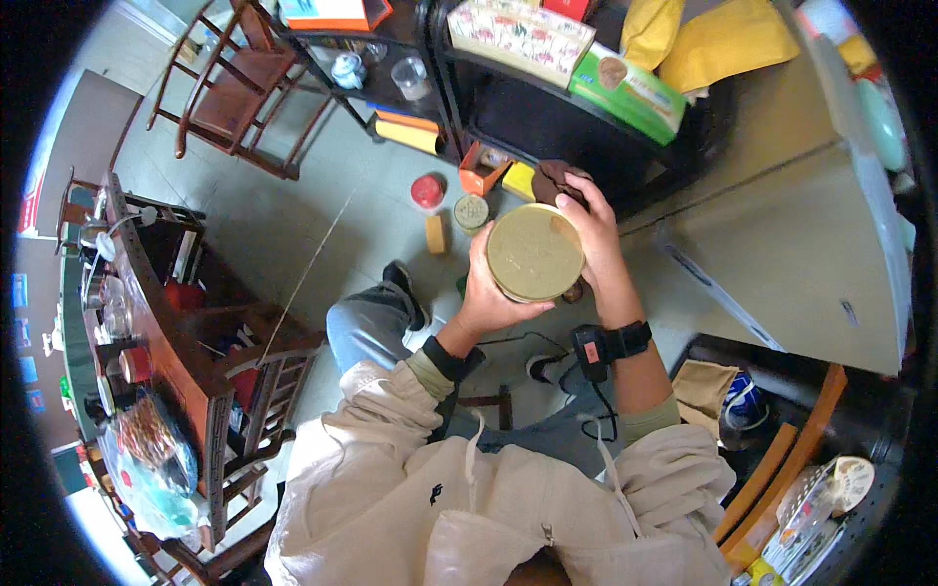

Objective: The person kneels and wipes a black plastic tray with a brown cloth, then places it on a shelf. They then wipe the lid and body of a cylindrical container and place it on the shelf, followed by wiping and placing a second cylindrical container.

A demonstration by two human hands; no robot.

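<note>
A round tin with a gold lid (534, 252) is up in front of my body, its lid facing me. My left hand (491, 298) is wrapped round the tin's left and lower side, thumb along the near rim. Against the tin's right side rests my right hand (598, 234), its fingers closed on a dark brown cloth (553, 179) at the far edge. Part of the cloth is hidden behind the tin and fingers. On the floor beyond stand a red-lidded jar (427, 191), a jar with a patterned lid (471, 212) and a small tan block (436, 234).
Ahead is a black shelf (445, 88) bearing a floral box (523, 41), a green box (627, 95) and yellow cloths (728, 44). An orange box (483, 168) sits at its foot. Left stand a cluttered wooden table (210, 420) and a chair (239, 88); right, a beige cabinet (782, 244).
</note>
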